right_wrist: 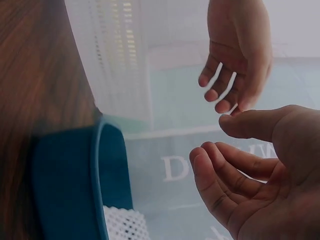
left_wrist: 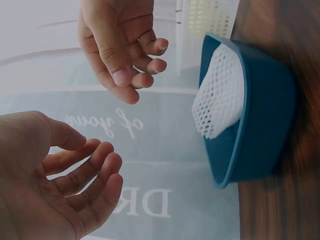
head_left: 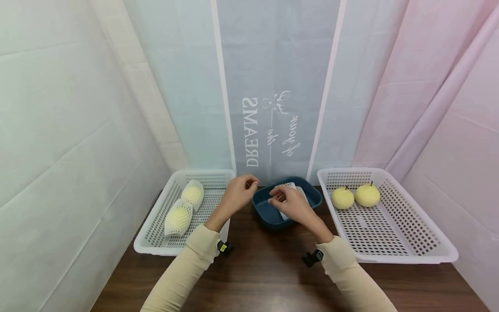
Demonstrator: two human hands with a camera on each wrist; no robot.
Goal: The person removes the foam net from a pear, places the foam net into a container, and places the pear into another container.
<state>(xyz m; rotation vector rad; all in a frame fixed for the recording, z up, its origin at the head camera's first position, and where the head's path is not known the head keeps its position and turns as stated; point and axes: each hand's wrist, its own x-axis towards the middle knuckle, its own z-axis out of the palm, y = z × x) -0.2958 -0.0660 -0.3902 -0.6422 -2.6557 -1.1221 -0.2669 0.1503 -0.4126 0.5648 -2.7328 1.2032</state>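
So both hands are hanging in the air near the blue tub (head_left: 266, 211). The left hand (head_left: 238, 193) is hovering by its left edge, fingers loosely curved with a gap to the thumb, and it isn't holding anything. Same deal with the right hand (head_left: 292, 203): half open, nothing in it, floating above the tub. White foam netting (left_wrist: 220, 92) is lying inside the tub, can't tell how many pieces. I'm guessing the tub is sitting mid-worktop (head_left: 269, 277) so either hand can get at the netting easily.

The two netted pears (head_left: 178, 218) are lying end to end in the left basket (head_left: 156, 250), while two bare pears (head_left: 367, 196) are sitting side by side at the far end of the right basket (head_left: 405, 260). Looks to me like the baskets are keeping wrapped and unwrapped fruit apart, and the netting is probably there as padding for the soft skins.
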